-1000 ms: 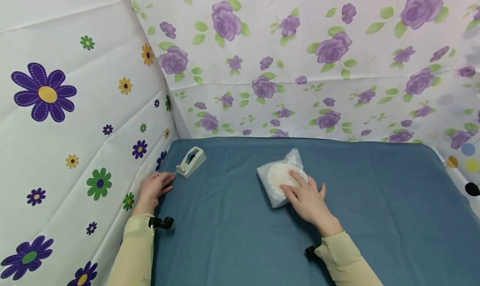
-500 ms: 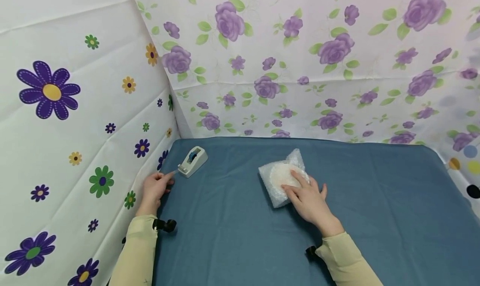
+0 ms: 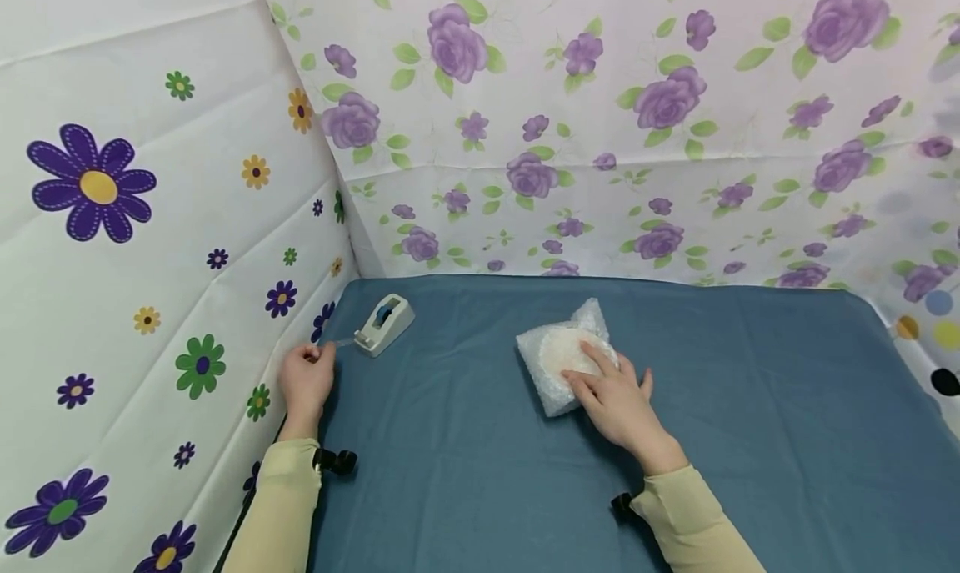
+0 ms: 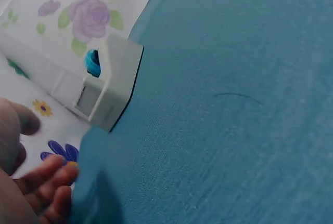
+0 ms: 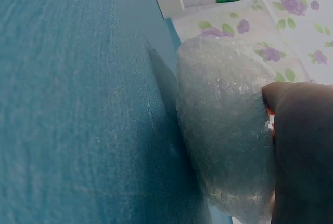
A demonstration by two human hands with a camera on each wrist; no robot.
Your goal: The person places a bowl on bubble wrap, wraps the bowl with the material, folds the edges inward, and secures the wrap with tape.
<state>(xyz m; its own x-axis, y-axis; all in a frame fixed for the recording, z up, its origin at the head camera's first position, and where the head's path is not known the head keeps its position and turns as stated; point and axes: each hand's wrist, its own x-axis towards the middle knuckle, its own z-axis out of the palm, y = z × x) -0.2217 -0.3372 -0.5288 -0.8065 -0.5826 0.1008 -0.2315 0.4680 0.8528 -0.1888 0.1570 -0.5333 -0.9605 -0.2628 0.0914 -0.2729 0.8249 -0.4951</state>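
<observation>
A white tape dispenser (image 3: 384, 324) with a blue core stands at the table's back left corner. From its front a short clear strip of tape (image 3: 344, 342) stretches to my left hand (image 3: 306, 381), which pinches the strip's end by the thumb. In the left wrist view the dispenser (image 4: 115, 78) lies beyond the left hand (image 4: 31, 177), whose lower fingers are loosely curled. My right hand (image 3: 618, 402) rests with spread fingers on a bubble-wrapped package (image 3: 536, 356) with a pale round shape inside. The right wrist view shows the wrap (image 5: 223, 125) bulging beside the right hand (image 5: 304, 146).
A blue cloth (image 3: 450, 490) covers the table. White flowered sheets hang behind it (image 3: 480, 214) and along its left side (image 3: 150, 273), close to the left forearm. Black wrist cameras sit on both sleeves.
My left hand has turned and drawn slightly left, away from the dispenser, and more of the tape strip shows between them. The right hand and the package stay put.
</observation>
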